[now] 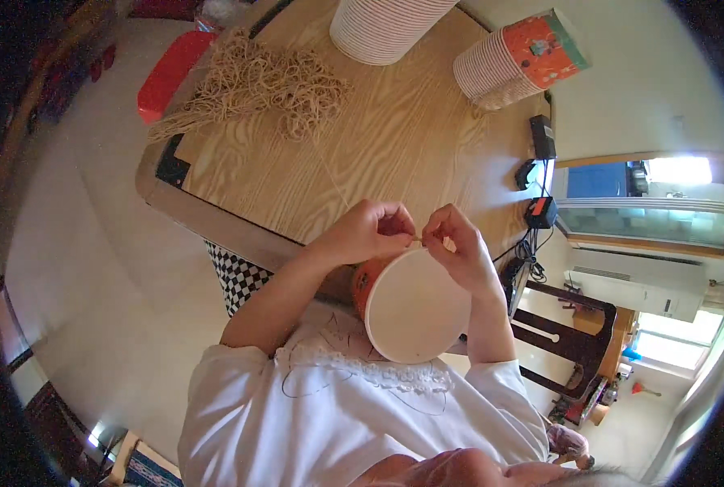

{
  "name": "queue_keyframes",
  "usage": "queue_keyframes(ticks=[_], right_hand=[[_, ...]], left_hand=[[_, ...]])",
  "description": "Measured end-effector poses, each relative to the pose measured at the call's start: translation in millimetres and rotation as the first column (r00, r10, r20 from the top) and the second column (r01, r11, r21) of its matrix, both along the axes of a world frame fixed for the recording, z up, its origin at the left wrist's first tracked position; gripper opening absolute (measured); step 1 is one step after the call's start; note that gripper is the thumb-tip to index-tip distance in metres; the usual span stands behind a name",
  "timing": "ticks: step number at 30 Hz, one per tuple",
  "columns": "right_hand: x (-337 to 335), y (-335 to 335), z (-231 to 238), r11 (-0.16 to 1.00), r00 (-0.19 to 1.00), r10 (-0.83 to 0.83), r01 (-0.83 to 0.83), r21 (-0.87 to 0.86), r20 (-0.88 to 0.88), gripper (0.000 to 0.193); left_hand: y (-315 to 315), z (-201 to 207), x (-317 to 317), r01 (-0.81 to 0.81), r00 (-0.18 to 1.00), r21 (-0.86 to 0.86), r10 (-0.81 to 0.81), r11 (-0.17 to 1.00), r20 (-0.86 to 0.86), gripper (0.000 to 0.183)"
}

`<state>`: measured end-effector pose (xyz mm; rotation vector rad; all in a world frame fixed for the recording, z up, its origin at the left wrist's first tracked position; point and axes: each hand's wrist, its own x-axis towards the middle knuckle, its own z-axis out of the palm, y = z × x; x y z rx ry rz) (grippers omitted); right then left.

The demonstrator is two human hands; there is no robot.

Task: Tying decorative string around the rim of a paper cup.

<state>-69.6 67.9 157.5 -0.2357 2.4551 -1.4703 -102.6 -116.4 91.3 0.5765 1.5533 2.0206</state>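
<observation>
A paper bucket (418, 312) sits before the white shirt (354, 422), at the near edge of the bench (410, 146), its pale round end facing up and its orange side turned left; what bears its weight is hidden. It looks light and thin-walled, firmest round the rim, and probably dents if squeezed mid-wall, so the rim seems the best hold.

At the rim's far side, the fingers of the left hand (375, 231) and right hand (461, 250) are pinched together on a tiny tan bit, apparently twine (416, 241). That should be soft, limp and rough enough not to slip, best nipped close to its end.

A thin strand runs from near the left hand to a tangled heap (272, 85), which likely snags if tugged. Beyond stand two stacks of nested buckets (386, 28) (504, 69), with black adapters (543, 136) at right.
</observation>
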Motion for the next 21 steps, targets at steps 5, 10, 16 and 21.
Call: queue_keyframes(ticks=[5,10,16,21], right_hand=[[0.2,-0.5,2.0,1.000,1.000,-0.002,0.002,0.005,0.009,0.011],[0.5,6.0,-2.7,1.000,1.000,-0.013,0.013,0.004,0.010,0.012],[-11.1,0.9,11.9,0.982,0.996,0.044,-0.056,0.179,0.074,0.022],[-9.2,11.5,3.7,0.980,0.993,0.019,-0.043,0.197,0.120,0.016]], left_hand=[[3.7,6.6,-1.4,-0.005,0.999,0.064,0.008,0.998,-0.049,0.015],[7.0,-6.4,-0.9,-0.021,0.991,0.046,0.014,0.999,0.136,0.010],[1.6,10.4,-4.5,-0.072,0.956,0.003,0.068,0.997,0.285,0.014],[5.1,0.9,-0.3,-0.086,0.959,0.130,0.047,0.988,0.279,0.018]])
